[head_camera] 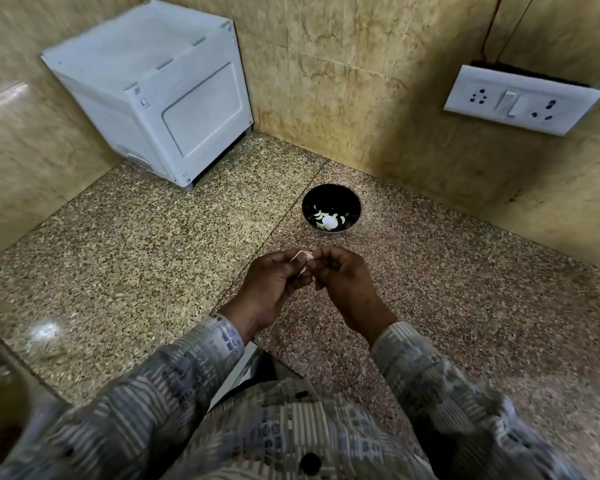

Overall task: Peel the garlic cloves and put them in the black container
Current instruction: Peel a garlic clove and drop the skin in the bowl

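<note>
Pinching a garlic clove (303, 259) between my left grip (274, 278) and right grip (343, 278), both curled round it above the desk (153, 237), near the black bowl (331, 192) holding peeled cloves (329, 221).

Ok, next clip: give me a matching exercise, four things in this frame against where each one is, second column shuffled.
Things:
1. black container
2. garlic clove
3. white box
4. socket panel

Places:
A. mounted on the wall at right
B. on the open counter, pale pieces inside
C. pinched between left hand and right hand
D. back left corner of the counter

Pairs: 1-B, 2-C, 3-D, 4-A
</note>
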Demonstrator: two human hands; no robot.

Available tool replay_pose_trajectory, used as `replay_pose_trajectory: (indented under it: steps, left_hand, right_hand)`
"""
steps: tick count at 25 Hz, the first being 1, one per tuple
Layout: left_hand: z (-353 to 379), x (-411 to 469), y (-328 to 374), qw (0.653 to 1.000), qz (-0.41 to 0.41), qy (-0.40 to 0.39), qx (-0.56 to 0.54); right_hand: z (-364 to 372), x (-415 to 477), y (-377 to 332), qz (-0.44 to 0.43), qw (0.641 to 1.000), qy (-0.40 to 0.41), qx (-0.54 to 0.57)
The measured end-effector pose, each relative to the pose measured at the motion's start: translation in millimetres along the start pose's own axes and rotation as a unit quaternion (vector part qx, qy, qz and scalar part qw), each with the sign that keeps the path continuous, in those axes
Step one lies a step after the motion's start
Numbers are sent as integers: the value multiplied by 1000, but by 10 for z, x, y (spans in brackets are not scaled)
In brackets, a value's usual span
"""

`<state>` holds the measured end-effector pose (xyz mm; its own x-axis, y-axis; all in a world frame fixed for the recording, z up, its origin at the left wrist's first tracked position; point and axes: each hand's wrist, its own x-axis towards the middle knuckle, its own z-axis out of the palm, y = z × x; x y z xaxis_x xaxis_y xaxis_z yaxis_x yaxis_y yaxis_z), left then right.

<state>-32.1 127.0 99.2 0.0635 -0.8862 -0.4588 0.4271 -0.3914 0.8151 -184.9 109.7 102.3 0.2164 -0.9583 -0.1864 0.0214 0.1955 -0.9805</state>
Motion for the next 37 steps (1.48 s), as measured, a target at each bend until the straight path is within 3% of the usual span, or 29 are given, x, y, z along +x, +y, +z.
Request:
replay_pose_trajectory:
  steps: [4, 9, 16, 23, 28, 33, 37]
  left_hand:
    - [-126, 41, 47, 999, -37, -31, -17]
    - [-307, 194, 87, 997, -29, -62, 39]
    - [-613, 532, 191, 987, -34, -94, 127]
    - [-1177, 983, 332, 967, -32, -113, 226]
    - [-1265, 1156, 336, 930, 29, -174, 322]
    - [-1354, 1462, 278, 962, -49, -103, 250]
    - [-1547, 1720, 192, 946, -81, 0, 313]
  right_hand:
    - [31, 17, 59, 60, 996, -23, 67]
    - [164, 124, 147, 151, 962, -52, 222]
    - [503, 436, 342, 280, 892, 9, 354]
    - [1002, 860, 509, 379, 852, 85, 351]
    - [1213, 1081, 596, 398, 841, 163, 329]
    - [1406, 1269, 599, 373, 867, 190, 271]
    - [1372, 1349, 669, 378, 884, 214, 173]
